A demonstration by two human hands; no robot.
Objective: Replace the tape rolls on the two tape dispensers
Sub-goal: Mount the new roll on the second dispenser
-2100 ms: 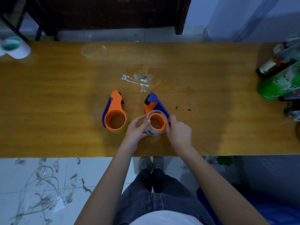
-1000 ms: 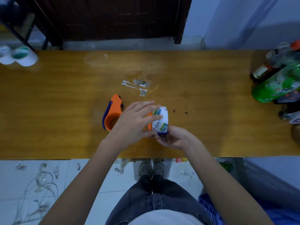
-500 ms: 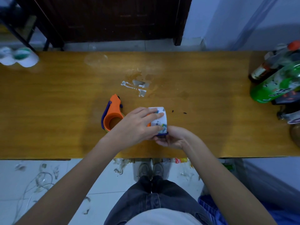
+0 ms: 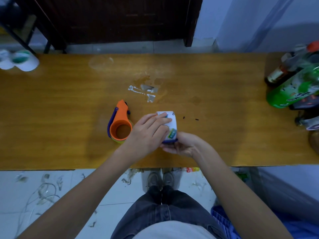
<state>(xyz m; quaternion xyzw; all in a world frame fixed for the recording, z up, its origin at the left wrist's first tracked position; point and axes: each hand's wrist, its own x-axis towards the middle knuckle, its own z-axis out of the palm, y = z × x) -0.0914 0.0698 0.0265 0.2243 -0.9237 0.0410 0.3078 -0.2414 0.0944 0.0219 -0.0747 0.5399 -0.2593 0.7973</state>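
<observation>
An orange and blue tape dispenser [image 4: 120,124] lies flat on the wooden table [image 4: 69,104], its round hub empty in the middle and a yellowish roll under its rim. Just right of it, both hands hold the second dispenser [image 4: 170,125] tipped on edge, so its white printed label faces up and a blue edge shows below. My left hand [image 4: 148,134] wraps over its left side and hides the hub and roll. Cupped beneath its near end is my right hand [image 4: 181,144].
Torn tape scraps [image 4: 144,91] stick to the table beyond the dispensers. Several bottles, one large and green [image 4: 293,90], crowd the right end. White tape rolls [image 4: 19,62] sit at the far left corner. The table's near edge runs just below my hands.
The right dispenser, flat on the table two seconds ago, is now lifted and turned on edge between both hands. Over the last half second the hands have barely shifted.
</observation>
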